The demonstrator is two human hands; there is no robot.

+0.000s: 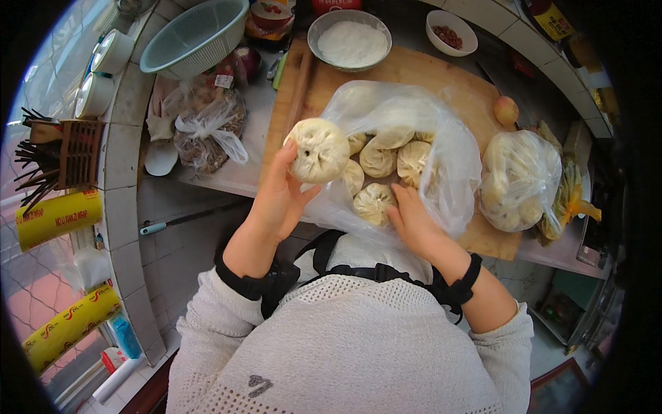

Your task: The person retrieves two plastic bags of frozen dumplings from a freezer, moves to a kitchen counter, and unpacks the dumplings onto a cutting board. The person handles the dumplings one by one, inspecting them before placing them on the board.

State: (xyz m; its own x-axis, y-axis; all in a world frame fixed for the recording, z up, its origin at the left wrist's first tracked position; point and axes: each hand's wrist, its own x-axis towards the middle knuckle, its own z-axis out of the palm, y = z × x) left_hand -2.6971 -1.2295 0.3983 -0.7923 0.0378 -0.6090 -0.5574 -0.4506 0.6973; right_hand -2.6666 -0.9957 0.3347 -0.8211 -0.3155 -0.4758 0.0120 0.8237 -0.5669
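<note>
My left hand (279, 189) holds up a pleated steamed bun (321, 151) with a small dark spot near its centre. The bun is tilted so its pleats face the camera. My right hand (414, 215) touches another pleated bun (373, 204) at the near opening of a clear plastic bag (455, 155). Several more buns, among them one bun (380, 159) near the middle, lie inside the bag, some partly covered by its film. The bag rests on a wooden board (439, 72). Whether my right fingers grip the bun or only rest against it is hard to see.
Behind the bag stand a bowl of white powder (352, 40) and a small bowl of reddish pieces (447, 37). A rolling pin (299, 93) lies along the board's left side. A tied bag of buns (518, 181) sits at right. A colander (194, 41) and tied bags (209, 129) are at left.
</note>
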